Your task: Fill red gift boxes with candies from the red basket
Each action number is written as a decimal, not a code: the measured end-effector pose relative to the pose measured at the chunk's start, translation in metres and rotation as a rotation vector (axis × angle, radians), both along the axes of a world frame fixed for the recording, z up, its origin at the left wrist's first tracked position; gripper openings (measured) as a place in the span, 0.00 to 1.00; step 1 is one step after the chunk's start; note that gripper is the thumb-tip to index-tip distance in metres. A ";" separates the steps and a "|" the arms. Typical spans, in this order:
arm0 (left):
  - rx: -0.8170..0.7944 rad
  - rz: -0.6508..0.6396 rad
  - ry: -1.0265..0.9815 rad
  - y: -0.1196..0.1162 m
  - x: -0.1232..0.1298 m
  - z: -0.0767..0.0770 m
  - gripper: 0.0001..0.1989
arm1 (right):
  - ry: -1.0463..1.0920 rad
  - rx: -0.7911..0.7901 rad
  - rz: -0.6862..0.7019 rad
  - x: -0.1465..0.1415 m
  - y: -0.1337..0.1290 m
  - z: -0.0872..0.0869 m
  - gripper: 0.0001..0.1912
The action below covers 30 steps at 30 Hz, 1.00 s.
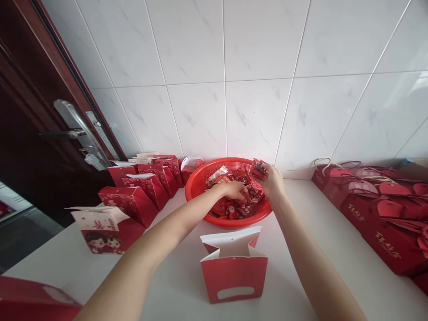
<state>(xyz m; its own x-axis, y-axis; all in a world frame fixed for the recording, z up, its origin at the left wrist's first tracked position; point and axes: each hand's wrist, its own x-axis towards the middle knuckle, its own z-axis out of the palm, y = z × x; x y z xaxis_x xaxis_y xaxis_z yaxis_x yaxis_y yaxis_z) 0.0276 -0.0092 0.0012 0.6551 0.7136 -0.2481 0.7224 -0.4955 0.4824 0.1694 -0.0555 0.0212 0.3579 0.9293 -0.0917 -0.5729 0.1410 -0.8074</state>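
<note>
A round red basket (pixel 195 196) stands against the tiled wall and holds many small red-wrapped packets (pixel 234 208). My left hand (pixel 238 191) reaches down into it, fingers bent among the packets; what they grip, if anything, is hidden. At the basket's right rim, my right hand (pixel 272 178) is closed around some red packets (pixel 259 168). An upright red paper bag (pixel 234 276) with a white inside stands in front of the basket, its top open, touched by neither hand.
Rows of red paper bags (pixel 130 200) stand at the left, and another bag (pixel 33 298) is at the near left corner. Dark red boxes (pixel 374 218) with cord handles fill the right side. A door with a metal handle (pixel 80 125) is behind at the left.
</note>
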 end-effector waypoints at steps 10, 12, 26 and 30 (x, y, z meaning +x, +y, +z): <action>0.089 0.184 -0.202 0.014 -0.017 0.006 0.24 | -0.026 -0.007 -0.012 0.001 -0.002 0.001 0.10; 0.105 0.207 -0.228 0.015 -0.018 0.006 0.25 | -0.037 0.002 0.002 0.001 -0.002 0.000 0.10; 0.221 0.329 -0.382 0.020 -0.022 0.009 0.21 | -0.046 -0.001 0.041 0.004 0.003 -0.005 0.03; 0.230 0.365 -0.515 0.022 -0.023 0.010 0.21 | -0.068 0.035 0.062 0.003 0.001 -0.005 0.04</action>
